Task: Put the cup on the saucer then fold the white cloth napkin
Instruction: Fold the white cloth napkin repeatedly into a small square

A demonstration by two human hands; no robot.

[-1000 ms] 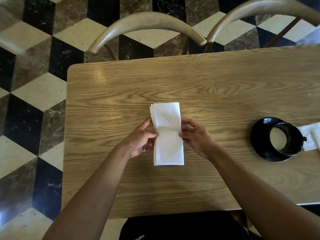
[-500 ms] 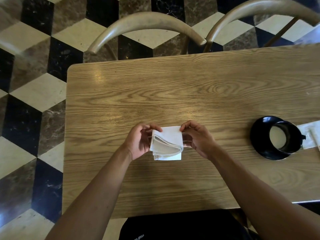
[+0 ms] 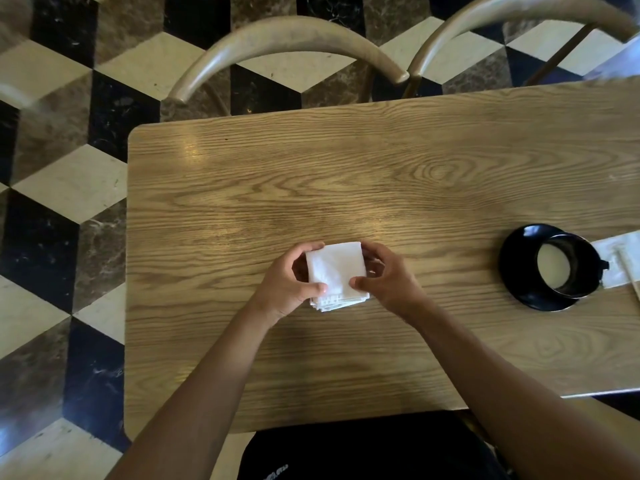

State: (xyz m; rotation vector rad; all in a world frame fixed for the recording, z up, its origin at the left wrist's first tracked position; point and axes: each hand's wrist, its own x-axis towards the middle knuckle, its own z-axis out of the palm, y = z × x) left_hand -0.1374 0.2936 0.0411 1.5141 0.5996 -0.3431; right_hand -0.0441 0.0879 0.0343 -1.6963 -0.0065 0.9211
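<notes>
The white cloth napkin (image 3: 335, 274) lies folded into a small thick square near the middle of the wooden table (image 3: 381, 181). My left hand (image 3: 290, 282) grips its left side, thumb on the near left corner and fingers curled over the far corner. My right hand (image 3: 386, 278) holds the right side the same way. Far to the right, a black cup (image 3: 571, 265) with a pale inside stands on a black saucer (image 3: 519, 271).
A white paper strip with a thin stick (image 3: 621, 261) lies just right of the saucer at the frame edge. Two curved wooden chair backs (image 3: 287, 46) stand behind the table's far edge. The floor is patterned tile.
The napkin was a long strip; both hands folded its far end toward me and pressed it down, so it is now a compact square. Cup and saucer have not moved.
</notes>
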